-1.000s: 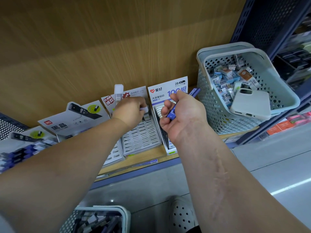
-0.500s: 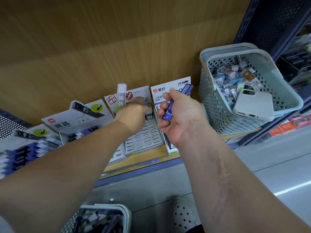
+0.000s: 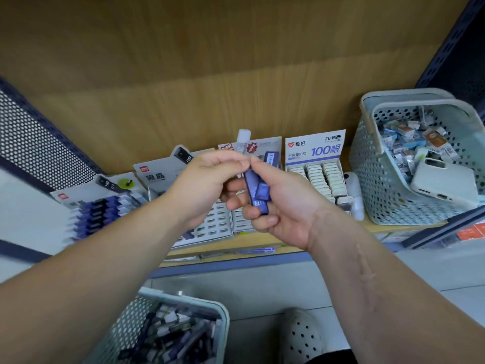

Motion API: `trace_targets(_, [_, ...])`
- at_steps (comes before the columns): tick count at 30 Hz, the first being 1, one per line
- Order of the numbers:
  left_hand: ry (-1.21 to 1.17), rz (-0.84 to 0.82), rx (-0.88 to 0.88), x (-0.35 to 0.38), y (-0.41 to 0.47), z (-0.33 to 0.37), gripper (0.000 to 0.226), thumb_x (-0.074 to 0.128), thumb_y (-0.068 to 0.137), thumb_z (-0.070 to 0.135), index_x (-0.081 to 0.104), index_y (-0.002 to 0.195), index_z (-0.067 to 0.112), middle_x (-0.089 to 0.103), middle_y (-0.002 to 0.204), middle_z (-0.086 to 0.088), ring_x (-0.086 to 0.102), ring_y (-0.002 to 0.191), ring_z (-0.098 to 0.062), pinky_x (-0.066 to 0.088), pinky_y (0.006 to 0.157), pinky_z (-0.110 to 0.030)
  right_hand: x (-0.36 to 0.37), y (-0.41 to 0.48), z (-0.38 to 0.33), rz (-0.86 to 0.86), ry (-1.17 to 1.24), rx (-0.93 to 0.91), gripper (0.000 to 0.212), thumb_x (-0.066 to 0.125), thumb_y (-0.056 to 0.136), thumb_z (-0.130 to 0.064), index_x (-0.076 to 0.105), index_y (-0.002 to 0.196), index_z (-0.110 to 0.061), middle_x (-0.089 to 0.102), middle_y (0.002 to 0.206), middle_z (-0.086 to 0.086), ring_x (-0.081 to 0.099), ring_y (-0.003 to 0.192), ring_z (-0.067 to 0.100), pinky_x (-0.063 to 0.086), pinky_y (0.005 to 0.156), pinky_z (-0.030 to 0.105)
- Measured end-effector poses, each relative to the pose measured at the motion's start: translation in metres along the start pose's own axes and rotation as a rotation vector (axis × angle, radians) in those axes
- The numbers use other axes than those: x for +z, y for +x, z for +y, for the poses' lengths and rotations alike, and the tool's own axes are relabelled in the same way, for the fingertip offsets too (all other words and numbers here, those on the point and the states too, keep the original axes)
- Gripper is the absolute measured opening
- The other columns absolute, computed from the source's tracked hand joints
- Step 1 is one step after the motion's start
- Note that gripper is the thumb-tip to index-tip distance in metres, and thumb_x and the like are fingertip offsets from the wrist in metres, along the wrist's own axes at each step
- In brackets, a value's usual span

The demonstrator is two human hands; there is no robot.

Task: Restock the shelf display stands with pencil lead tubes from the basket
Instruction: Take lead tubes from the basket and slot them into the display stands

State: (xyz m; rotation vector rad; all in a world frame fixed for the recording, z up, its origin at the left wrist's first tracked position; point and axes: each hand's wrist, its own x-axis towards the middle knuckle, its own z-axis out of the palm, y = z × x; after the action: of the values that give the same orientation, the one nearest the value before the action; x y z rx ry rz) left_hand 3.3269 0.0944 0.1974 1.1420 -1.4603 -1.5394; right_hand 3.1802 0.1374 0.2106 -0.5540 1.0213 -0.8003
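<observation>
Open air above display stands (image 3: 313,149); shelf basket (image 3: 372,179) blocks far right, perforated panel (image 3: 31,143) far left, floor basket (image 3: 221,312) near.

Wood-grain back panel (image 3: 236,61), dark blue perforated side panels (image 3: 31,143), pale grey tiled floor (image 3: 433,271), blue-edged shelf (image 3: 236,264)

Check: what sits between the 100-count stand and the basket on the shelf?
Head view: a white object stands between the stand and the shelf basket, too blurred to identify.

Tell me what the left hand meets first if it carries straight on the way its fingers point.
The blue lead tubes gripped in the right hand: the fingertips of the left hand point right and seem to pinch their upper end, though depth is unclear.
</observation>
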Motion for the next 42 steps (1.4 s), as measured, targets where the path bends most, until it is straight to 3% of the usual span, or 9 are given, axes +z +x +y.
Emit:
trace_targets(7, [0.113,0.141,0.072,-0.056,-0.048,0.000,0.010,0.075,0.081,0.014,0.075,0.078,0.023,0.062,0.061,0.006,0.050,0.049,-0.009,0.039,0.044,-0.019,0.030,0.003,0.015,0.045,-0.066,-0.017,0.045,0.048,0.106,-0.042,0.068,0.105,-0.001,0.076,0.088,0.023,0.070,0.057,0.023,0.044,0.039,0.020])
trace_targets(12, [0.194,0.271,0.047,-0.100,-0.085,0.003,0.012,0.078,0.080,0.001,0.069,0.076,0.008,0.064,0.058,-0.009,0.058,0.049,-0.015,0.048,0.050,-0.027,0.055,0.011,0.019,0.090,-0.084,-0.031,0.040,0.047,0.106,-0.041,0.065,0.099,-0.006,0.077,0.086,0.021,0.048,0.043,0.013,0.030,0.036,0.018])
trace_targets(15, [0.277,0.132,-0.015,-0.117,-0.103,0.006,0.032,0.081,0.074,0.003,0.067,0.099,0.015,0.063,0.062,-0.007,0.059,0.052,-0.022,0.049,0.058,-0.039,0.076,0.020,0.023,0.059,-0.116,-0.029,0.042,0.047,0.106,-0.042,0.066,0.103,-0.005,0.076,0.081,0.018,0.044,0.042,0.012,0.027,0.036,0.018])
trace_targets(18, [0.354,-0.033,-0.062,-0.127,-0.113,0.002,0.065,0.076,0.078,-0.004,0.056,0.128,0.030,0.061,0.062,-0.004,0.060,0.055,-0.022,0.049,0.054,-0.031,0.098,0.027,0.032,0.026,-0.178,-0.010,0.041,0.048,0.106,-0.043,0.066,0.099,-0.006,0.074,0.074,0.015,0.044,0.040,0.012,0.026,0.036,0.019])
trace_targets(20, [0.396,-0.050,-0.066,-0.132,-0.116,-0.002,0.067,0.072,0.082,-0.007,0.052,0.132,0.032,0.059,0.061,-0.003,0.060,0.054,-0.020,0.048,0.055,-0.028,0.108,0.032,0.039,0.012,-0.215,0.011,0.038,0.049,0.106,-0.042,0.066,0.097,-0.008,0.069,0.065,0.009,0.042,0.040,0.011,0.025,0.037,0.019])
trace_targets(26, [0.471,0.024,-0.068,-0.146,-0.104,-0.015,0.031,0.059,0.096,0.008,0.058,0.107,0.037,0.063,0.059,-0.004,0.063,0.054,-0.019,0.052,0.055,-0.036,0.101,0.046,0.044,0.078,-0.261,0.024,0.037,0.054,0.101,-0.050,0.065,0.098,-0.014,0.028,0.049,-0.009,0.019,0.040,0.008,0.017,0.035,0.020])
trace_targets(31, [0.383,0.233,-0.071,-0.157,-0.081,-0.038,0.013,0.061,0.096,0.012,0.063,0.094,0.024,0.065,0.065,-0.005,0.066,0.059,-0.017,0.053,0.059,-0.035,0.074,0.055,0.033,0.246,-0.134,0.038,0.059,0.051,0.087,-0.078,0.060,0.093,-0.020,0.026,0.056,-0.007,0.017,0.043,0.010,0.014,0.038,0.021])
trace_targets(35, [0.330,0.323,-0.066,-0.149,-0.047,-0.046,0.008,0.063,0.094,0.007,0.063,0.090,0.014,0.068,0.067,-0.003,0.071,0.066,-0.021,0.057,0.063,-0.037,0.059,0.063,0.024,0.399,-0.045,-0.030,0.040,0.043,0.102,-0.058,0.054,0.089,-0.022,0.033,0.048,-0.006,0.024,0.038,0.011,0.021,0.037,0.021])
trace_targets(42, [0.451,0.387,-0.046,-0.127,0.021,-0.066,0.011,0.071,0.088,0.005,0.068,0.083,0.015,0.073,0.072,-0.001,0.074,0.073,-0.017,0.061,0.078,-0.040,0.037,0.076,0.013,0.519,-0.067,-0.091,0.041,0.045,0.106,-0.041,0.073,0.089,-0.016,0.053,0.053,-0.006,0.048,0.045,0.011,0.041,0.046,0.023])
